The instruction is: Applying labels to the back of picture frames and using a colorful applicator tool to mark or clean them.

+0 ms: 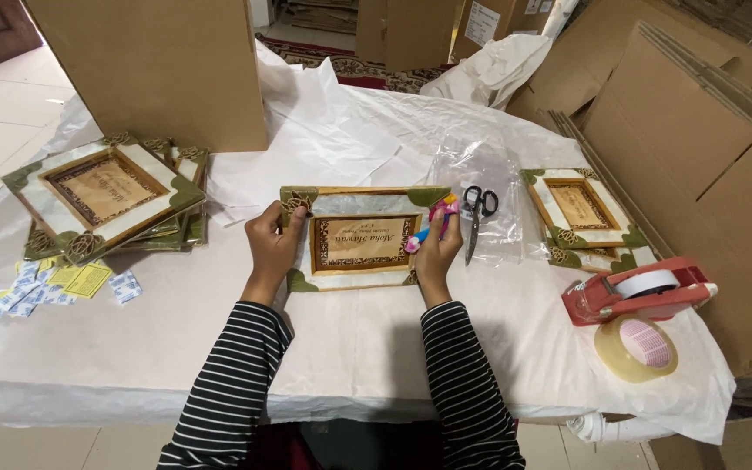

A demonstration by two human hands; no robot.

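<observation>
Head view shows the left hand (273,239) gripping the decorated frame (361,238) by its edge, fingers curled, while the right hand (439,246) pinches a pink tool (435,219) against it. Judging by this, surface work is underway; steady holding matters next.

At the centre of the frame you have a framed plaque (360,239) with a pearly white border, green corners, gold edging and a tan panel inside a dark ornate band. Your right hand (439,252) grips something pink, blue and yellow (433,223). Your sleeves (235,383) are black with thin white stripes. Scissors (479,213) just right have black handles. At lower right sit a red tape dispenser (637,292) and a pale yellowish tape roll (635,348). At left, yellow and blue-white packets (63,285) lie on white paper (367,339).
</observation>
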